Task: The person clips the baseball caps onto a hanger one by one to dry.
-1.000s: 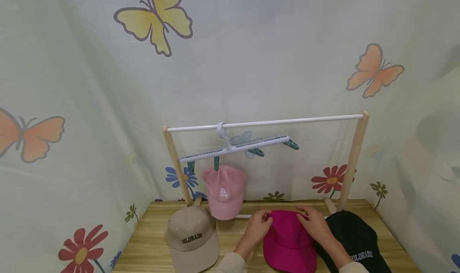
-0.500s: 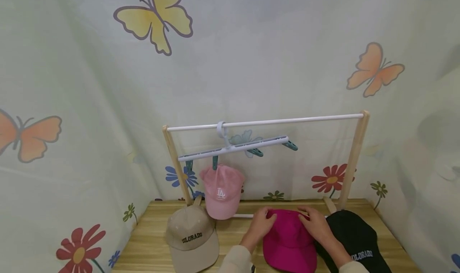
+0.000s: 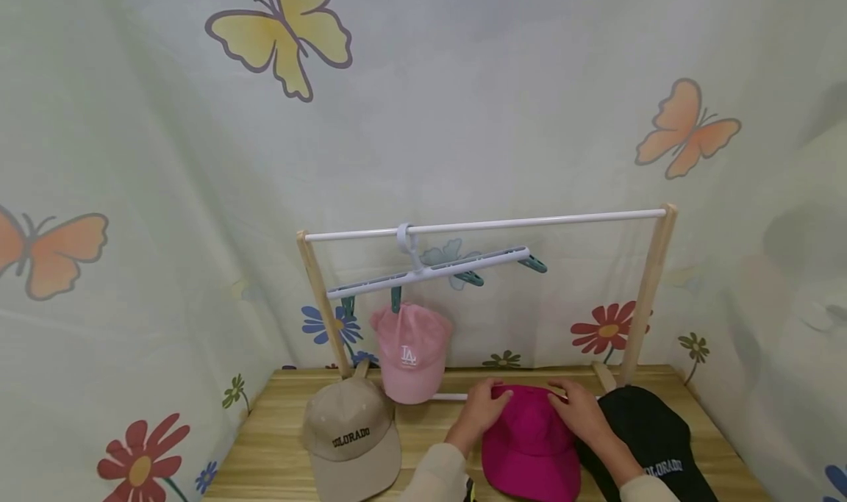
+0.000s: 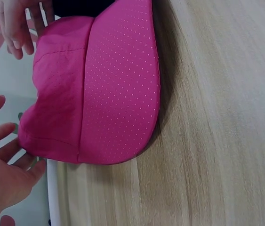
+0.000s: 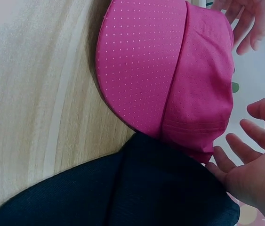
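Observation:
A magenta cap (image 3: pixel 531 450) sits on the wooden table with its brim toward me; the wrist views show small dots across the brim. At its far left side is my left hand (image 3: pixel 481 411), fingertips right at the crown in the left wrist view, fingers spread and loosely bent. My right hand (image 3: pixel 584 415) mirrors it at the far right side, its lower fingertips close to the crown's edge and its thumb apart. A black cap (image 3: pixel 651 432) with white lettering lies directly right of the magenta one and overlaps it in the right wrist view.
A beige COLORADO cap (image 3: pixel 352 425) rests on the table's left. Behind stands a wooden rack with a white rod (image 3: pixel 542 223). A white hanger (image 3: pixel 430 272) with green clips hangs from it, tilted, and a pink LA cap (image 3: pixel 412 362) hangs from one clip.
My left hand has shifted slightly right, its thumb now farther over the magenta cap's crown. The hanging pink cap has swayed a little. The right hand and the magenta cap look nearly unmoved.

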The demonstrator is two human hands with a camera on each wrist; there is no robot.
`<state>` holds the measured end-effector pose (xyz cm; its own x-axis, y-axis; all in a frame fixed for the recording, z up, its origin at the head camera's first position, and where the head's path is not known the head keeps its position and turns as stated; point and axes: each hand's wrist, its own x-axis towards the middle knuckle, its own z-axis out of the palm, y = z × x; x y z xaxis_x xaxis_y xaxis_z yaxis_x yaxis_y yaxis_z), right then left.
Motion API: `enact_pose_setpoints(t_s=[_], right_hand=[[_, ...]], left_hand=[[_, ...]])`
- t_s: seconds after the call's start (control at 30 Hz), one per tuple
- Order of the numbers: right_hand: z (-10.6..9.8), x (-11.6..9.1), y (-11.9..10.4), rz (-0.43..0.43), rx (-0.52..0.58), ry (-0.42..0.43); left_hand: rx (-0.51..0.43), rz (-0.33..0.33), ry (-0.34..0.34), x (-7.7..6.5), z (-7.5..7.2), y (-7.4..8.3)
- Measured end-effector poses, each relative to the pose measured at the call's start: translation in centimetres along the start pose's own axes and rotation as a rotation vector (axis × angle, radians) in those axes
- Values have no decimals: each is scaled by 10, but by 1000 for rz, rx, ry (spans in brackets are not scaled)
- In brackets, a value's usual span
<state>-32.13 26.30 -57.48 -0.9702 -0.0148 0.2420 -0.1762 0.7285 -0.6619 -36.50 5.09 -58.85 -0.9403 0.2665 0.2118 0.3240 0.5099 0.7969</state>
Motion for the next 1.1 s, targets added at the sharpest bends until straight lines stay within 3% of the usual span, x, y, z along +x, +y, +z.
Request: enact_pose_setpoints(t_s=[0.33,0.73,1.1], right_hand=[[0,-1,2,-40,-3,2],[1,6,0,24,-7,-72],[3,19,7,41,-47,-141]], left_hand=[[21,-4,-34,7,3,2],[167,6,-106,16,3,6],[211,25,-85,18,8,3]])
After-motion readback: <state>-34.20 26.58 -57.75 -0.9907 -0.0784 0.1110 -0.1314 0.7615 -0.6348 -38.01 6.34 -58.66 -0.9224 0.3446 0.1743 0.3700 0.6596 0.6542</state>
